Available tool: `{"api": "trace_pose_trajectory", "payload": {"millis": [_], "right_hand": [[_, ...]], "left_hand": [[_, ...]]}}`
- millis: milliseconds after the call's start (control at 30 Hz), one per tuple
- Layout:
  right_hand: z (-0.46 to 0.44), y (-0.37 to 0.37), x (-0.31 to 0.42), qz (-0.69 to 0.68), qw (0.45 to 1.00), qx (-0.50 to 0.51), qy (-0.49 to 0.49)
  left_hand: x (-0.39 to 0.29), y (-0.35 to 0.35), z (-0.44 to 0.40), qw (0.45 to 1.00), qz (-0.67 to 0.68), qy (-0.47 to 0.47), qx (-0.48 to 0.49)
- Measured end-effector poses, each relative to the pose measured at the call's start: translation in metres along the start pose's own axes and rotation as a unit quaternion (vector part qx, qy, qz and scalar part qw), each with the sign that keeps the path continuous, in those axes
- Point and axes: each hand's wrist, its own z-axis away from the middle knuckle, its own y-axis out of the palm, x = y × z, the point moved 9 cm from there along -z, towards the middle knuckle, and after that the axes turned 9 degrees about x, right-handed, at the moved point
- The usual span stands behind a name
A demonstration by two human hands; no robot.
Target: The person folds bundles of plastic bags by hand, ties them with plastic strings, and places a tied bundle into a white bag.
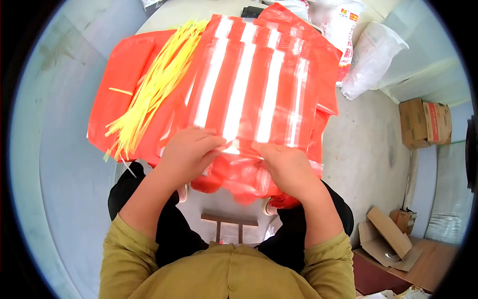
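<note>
Red plastic sheets with shiny white stripes lie stacked in front of me. My left hand presses on the near left part of the stack, its fingers close together at the plastic's edge. On the near right part, my right hand has its fingers closed on the same red plastic. Below both hands, the crumpled front edge of the plastic hangs down. Left of the stack, a bundle of yellow strips rests on more red plastic.
White sacks stand beyond the work surface at the back right. A cardboard box is at the far right, and an opened carton sits lower right. A small wooden frame shows between my legs.
</note>
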Motion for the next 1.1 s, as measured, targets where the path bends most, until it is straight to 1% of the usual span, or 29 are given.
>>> {"api": "trace_pose_trajectory", "payload": {"millis": [33,67,167,233,267,333,433,500,567,667,767,833,933,1033,1067,1100], "right_hand": [[0.004,-0.002,-0.001,-0.011,0.999,0.033,0.005],[0.007,0.001,-0.005,-0.023,0.997,0.068,0.01],[0.009,-0.005,-0.014,-0.185,0.981,0.041,-0.033],[-0.002,0.0,-0.028,-0.198,0.978,0.064,-0.009],[-0.006,0.001,-0.033,-0.203,0.976,0.075,0.003],[-0.009,-0.002,-0.044,-0.26,0.961,0.063,0.073],[-0.014,0.006,-0.068,-0.332,0.933,0.047,0.129],[-0.014,0.007,-0.079,-0.348,0.93,0.015,0.117],[-0.007,0.001,-0.079,-0.333,0.939,-0.037,0.072],[0.016,0.006,-0.093,-0.364,0.928,-0.058,0.063],[0.042,0.001,-0.087,-0.317,0.941,-0.015,0.118],[0.051,0.009,-0.096,-0.35,0.928,-0.053,0.112],[0.056,0.017,-0.111,-0.37,0.917,-0.094,0.114],[0.057,0.016,-0.116,-0.339,0.925,-0.119,0.12],[0.057,0.015,-0.117,-0.323,0.93,-0.125,0.122],[0.056,0.013,-0.116,-0.313,0.934,-0.135,0.106]], "left_hand": [[0.002,0.0,0.004,0.998,0.046,-0.015,0.037],[0.005,-0.003,0.01,0.995,0.087,-0.032,0.037],[0.019,0.002,0.023,0.973,0.204,-0.102,0.045],[0.031,0.009,0.027,0.949,0.263,-0.163,0.052],[0.034,0.008,0.026,0.953,0.245,-0.177,0.037],[0.042,0.006,0.022,0.957,0.208,-0.204,0.008],[0.045,0.006,0.015,0.955,0.205,-0.215,-0.007],[0.044,0.004,0.009,0.958,0.183,-0.219,-0.006],[0.044,0.002,0.005,0.961,0.167,-0.221,0.0],[0.046,0.002,0.0,0.959,0.162,-0.231,0.015],[0.052,0.004,-0.001,0.95,0.18,-0.254,0.024],[0.055,0.008,-0.002,0.946,0.186,-0.265,0.031],[0.058,0.004,0.001,0.951,0.201,-0.233,-0.022],[0.058,-0.002,0.007,0.939,0.249,-0.238,-0.006],[0.058,-0.002,0.009,0.927,0.286,-0.243,0.0],[0.055,-0.005,0.009,0.947,0.257,-0.194,0.003]]}}
